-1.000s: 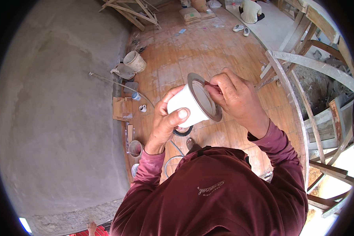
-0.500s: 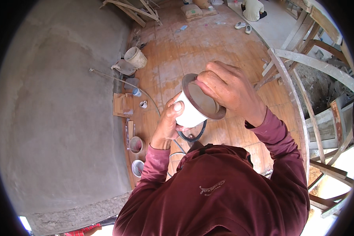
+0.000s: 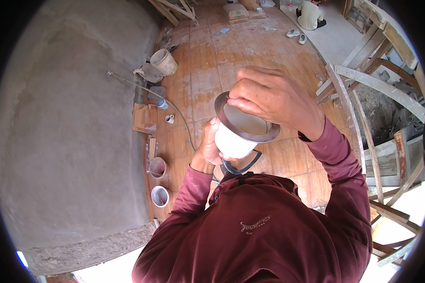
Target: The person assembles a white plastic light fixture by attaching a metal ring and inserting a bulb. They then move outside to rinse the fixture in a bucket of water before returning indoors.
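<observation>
A white round container [image 3: 232, 143] with a wide grey-brown rim [image 3: 220, 106] is held up in front of my chest, tilted, with its pale inside partly showing. My left hand [image 3: 208, 145] is wrapped round its left side, the fingers partly hidden behind it. Bent over the opening, my right hand [image 3: 271, 96] has its thumb and fingers pinched together at the rim's far-left part. Whether something small is between those fingertips cannot be made out. Below the container hangs a black loop [image 3: 256, 159], which looks like a handle.
Along the grey wall [image 3: 75, 141] stand buckets [image 3: 163, 62], two tubs [image 3: 160, 196], a small cup [image 3: 169, 119] and a hose [image 3: 184, 123]. Wooden frames [image 3: 347, 101] border the right side. Far off are sacks [image 3: 236, 13], shoes [image 3: 293, 33] and a seated person [image 3: 310, 15].
The container has turned so its opening faces more upward, and has shifted slightly right. My right hand's fingertips have moved left along the rim. The black loop has swung right.
</observation>
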`<state>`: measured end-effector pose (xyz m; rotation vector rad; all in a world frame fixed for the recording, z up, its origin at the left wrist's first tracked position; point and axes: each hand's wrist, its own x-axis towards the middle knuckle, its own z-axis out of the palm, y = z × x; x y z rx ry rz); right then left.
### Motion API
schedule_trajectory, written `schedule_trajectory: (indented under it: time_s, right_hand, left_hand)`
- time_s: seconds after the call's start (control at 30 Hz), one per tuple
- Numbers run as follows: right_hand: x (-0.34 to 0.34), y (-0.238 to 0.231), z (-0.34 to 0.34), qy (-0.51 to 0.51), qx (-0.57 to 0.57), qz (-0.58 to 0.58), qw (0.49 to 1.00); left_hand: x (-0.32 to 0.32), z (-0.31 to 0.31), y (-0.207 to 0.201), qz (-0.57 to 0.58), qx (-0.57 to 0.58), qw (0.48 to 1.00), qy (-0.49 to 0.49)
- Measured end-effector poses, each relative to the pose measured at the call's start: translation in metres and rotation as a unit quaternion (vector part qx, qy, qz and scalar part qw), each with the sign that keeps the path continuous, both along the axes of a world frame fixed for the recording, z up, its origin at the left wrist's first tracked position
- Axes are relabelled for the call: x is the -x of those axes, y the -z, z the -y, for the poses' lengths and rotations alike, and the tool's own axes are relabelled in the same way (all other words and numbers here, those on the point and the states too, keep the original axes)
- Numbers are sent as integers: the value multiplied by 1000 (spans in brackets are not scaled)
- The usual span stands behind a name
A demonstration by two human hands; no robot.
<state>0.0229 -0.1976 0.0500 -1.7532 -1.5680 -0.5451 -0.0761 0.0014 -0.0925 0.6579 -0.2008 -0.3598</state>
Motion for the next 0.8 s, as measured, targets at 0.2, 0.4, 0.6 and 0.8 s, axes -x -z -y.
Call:
schedule_trajectory:
  time_s: [0.2,0.4,0.6,0.8]
  right_hand:
    - [-4,12,-5,22,21,-207,978]
    - [-7,35,-23,83,-204,-423,879]
    - [34,55,-50,-21,-308,-670,675]
    - [45,67,-34,1,-181,-667,723]
  left_hand:
    - [-8,4,-21,-64,-52,987,-136]
    - [-11,18,-30,171,-87,930,-312]
    - [-31,25,-23,136,40,923,-358]
    - [-28,-1,-37,94,86,940,-315]
